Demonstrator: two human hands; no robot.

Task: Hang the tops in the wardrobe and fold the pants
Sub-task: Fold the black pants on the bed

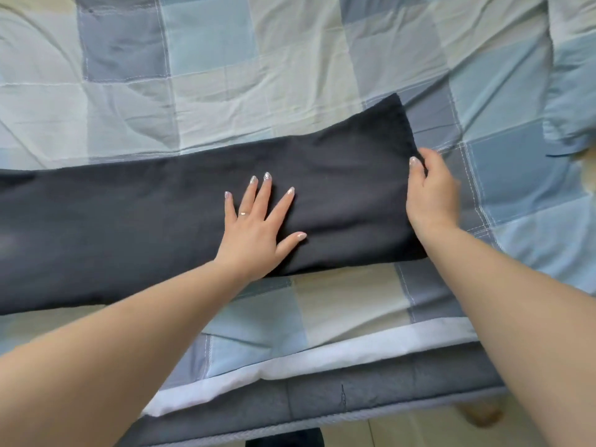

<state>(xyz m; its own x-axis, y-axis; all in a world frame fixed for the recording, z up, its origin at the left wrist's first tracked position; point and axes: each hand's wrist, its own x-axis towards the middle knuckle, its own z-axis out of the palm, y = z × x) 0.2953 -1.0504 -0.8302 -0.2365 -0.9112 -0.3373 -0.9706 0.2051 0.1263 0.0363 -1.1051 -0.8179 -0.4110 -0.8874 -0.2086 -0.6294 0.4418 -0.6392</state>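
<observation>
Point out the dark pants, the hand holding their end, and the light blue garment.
dark pants (145,214), head view, flat middle of leg.
right hand (432,195), head view, back of hand.
light blue garment (571,91), head view, crumpled body.

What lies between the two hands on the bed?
In the head view, only dark pants fabric spans between the left hand and right hand.

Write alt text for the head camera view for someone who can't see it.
Dark grey fabric pants lie flat across a blue checked bedspread. The left hand presses flat on them while the right hand grips their right end.
</observation>
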